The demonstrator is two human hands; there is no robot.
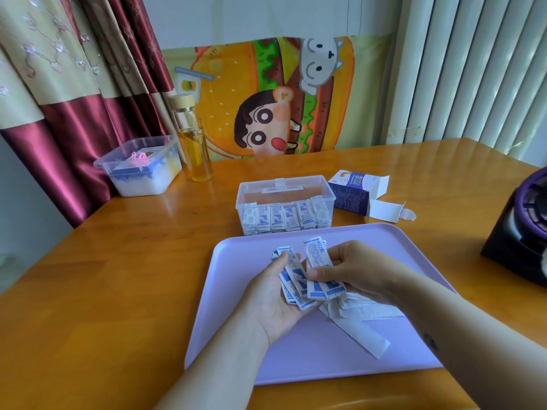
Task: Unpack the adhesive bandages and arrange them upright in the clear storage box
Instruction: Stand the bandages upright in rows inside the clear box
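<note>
Above the lilac tray [231, 294], right hand [352, 269] fingers pinching a bandage stack [321, 272], left hand [273, 300] cupping loose bandages [291, 279], torn wrappers [355, 318] on the tray, clear storage box [285, 204] behind it holding upright bandages, opened carton [353, 192] beyond on the desk [118, 261].

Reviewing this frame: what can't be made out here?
- Head view: the count of bandages in the left hand and right hand; they overlap and fingers cover them.
- Rear rows in the clear storage box, hidden behind the front row.
- Dark object, cut off by the right edge.
- Print on the carton, too small.
</note>
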